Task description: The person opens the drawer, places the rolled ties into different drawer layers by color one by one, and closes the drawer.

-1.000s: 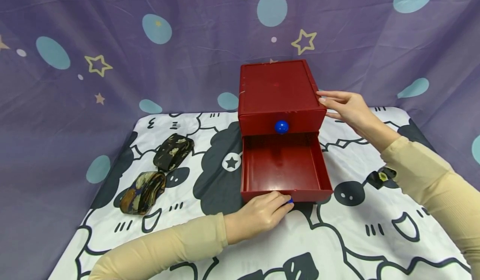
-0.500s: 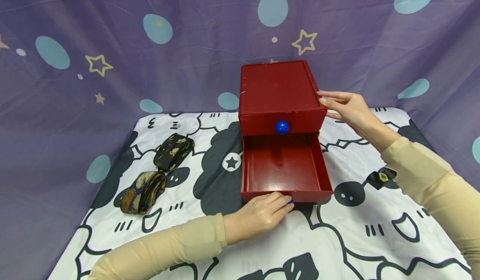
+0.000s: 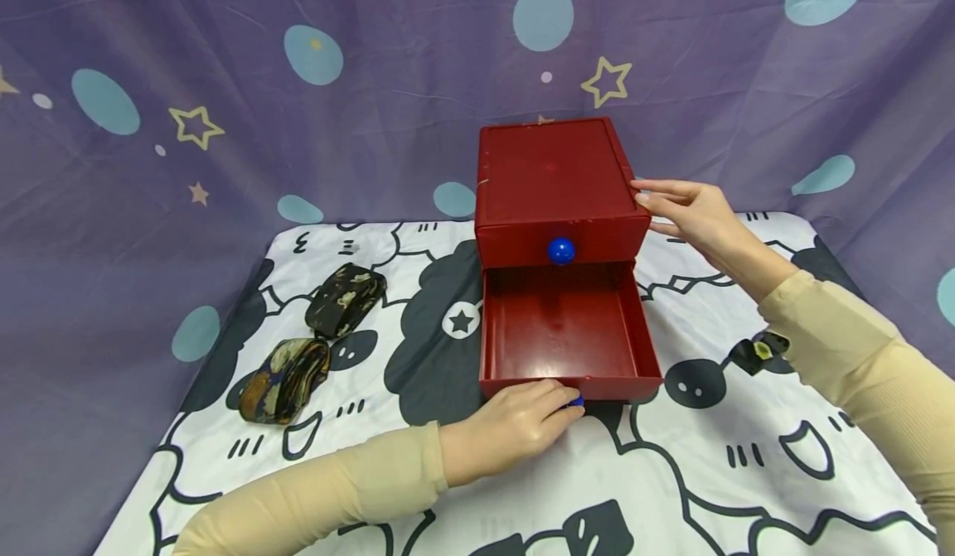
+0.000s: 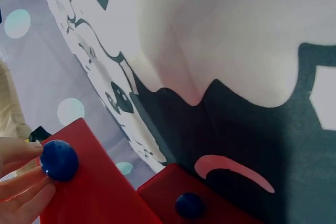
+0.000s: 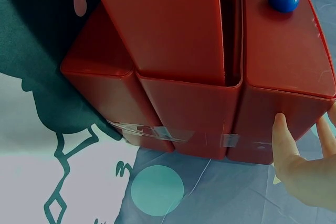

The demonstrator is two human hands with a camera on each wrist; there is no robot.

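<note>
A red plastic drawer unit [image 3: 552, 171] stands at the back of the table. Its middle drawer [image 3: 622, 389] is pulled out, and the inside looks bare. My left hand [image 3: 511, 432] is at that drawer's front, thumb and fingers pinching its round blue knob [image 4: 59, 160]. Above it, the top drawer is closed and has its own blue knob [image 3: 561, 251]. The bottom drawer's knob [image 4: 189, 205] shows in the left wrist view. My right hand [image 3: 690, 216] rests its fairly straight fingers on the unit's right side near the top edge, thumb against the side wall [image 5: 286, 114].
Two folded patterned cloth bundles, one black [image 3: 345, 301] and one brown camouflage [image 3: 286, 380], lie on the left. A small dark piece with a yellow patch [image 3: 757, 353] lies right of the unit. Behind hangs a purple curtain [image 3: 403, 84].
My left hand has shifted very slightly left at the knob, and a little more blue shows. The drawer, the right hand and the cloth bundles stay where they were.
</note>
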